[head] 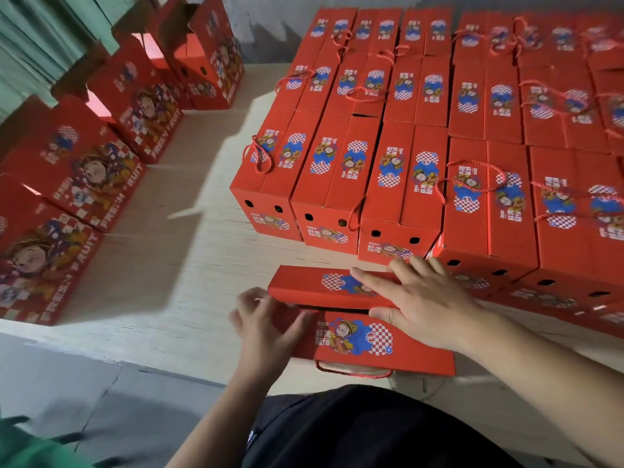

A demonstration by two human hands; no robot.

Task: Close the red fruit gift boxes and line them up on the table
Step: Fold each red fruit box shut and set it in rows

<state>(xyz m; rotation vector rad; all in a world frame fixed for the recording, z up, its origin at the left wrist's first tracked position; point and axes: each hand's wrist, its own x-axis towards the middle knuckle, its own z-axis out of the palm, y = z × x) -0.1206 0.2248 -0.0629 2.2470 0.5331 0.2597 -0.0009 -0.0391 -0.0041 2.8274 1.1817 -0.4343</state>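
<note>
Both hands are on the red gift box (358, 319) at the near edge of the table (189, 265), right in front of the person. The right hand (418, 305) lies flat across the far top flap (324, 287), fingers straight and spread, pressing it down, thumb at the seam where the two flaps meet. A dark gap shows along that seam, so the top is not fully shut. The left hand (263, 329) is at the box's left end, blurred; its fingers look curled against the end and its thumb lies on the near flap (388, 346), though I cannot tell how firm the hold is. A red cord handle (351, 371) droops off the near side of the box, under the right forearm. Just beyond the right hand's fingertips stands the block of closed boxes (439, 136), packed side by side in rows with cord handles lying on top. Well out past the left hand, a line of open boxes (111, 136) runs away with flaps standing up.
</note>
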